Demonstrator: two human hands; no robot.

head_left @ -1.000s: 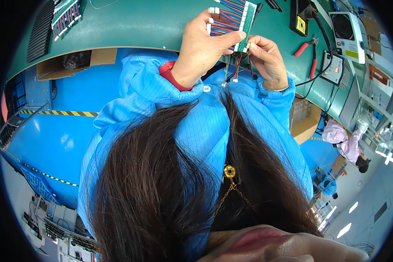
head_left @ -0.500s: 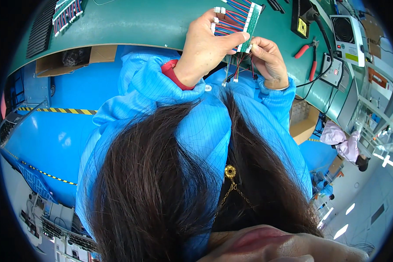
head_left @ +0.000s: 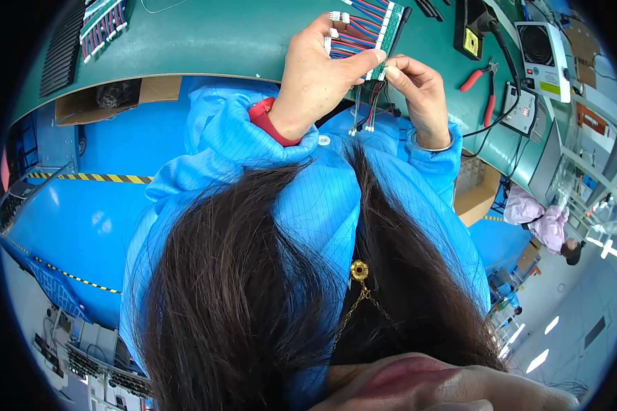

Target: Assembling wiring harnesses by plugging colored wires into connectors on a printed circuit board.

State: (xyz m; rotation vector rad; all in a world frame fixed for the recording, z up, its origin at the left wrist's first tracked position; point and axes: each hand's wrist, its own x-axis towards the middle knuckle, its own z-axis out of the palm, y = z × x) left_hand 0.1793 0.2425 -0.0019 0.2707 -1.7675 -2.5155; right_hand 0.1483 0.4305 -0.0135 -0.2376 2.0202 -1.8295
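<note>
My left hand (head_left: 315, 79) is closed around a green circuit board (head_left: 391, 31), its thumb lying across the near part. Rows of white sockets line the board, and red, blue and black wires (head_left: 355, 48) run from it to the left. White plugs (head_left: 339, 17) on some wire ends stick out by the left fingers. My right hand (head_left: 421, 92) pinches a small white connector (head_left: 382, 72) at the board's near end with thumb and forefinger. Thin loose wires (head_left: 371, 109) with small white ends hang below. A black sleeved cable (head_left: 400, 27) lies along the board's right edge.
Red-handled cutters (head_left: 491, 96) lie on the green mat to the right, near a soldering iron stand (head_left: 470, 41), a control box (head_left: 521, 109) and a white fan unit (head_left: 541, 61). Black tubes (head_left: 65, 51) and another wired board (head_left: 103, 27) lie at the far left.
Both hands and the board have shifted slightly left. The right fingertips have moved up against the board's near end, and more of the black cable shows beside the board.
</note>
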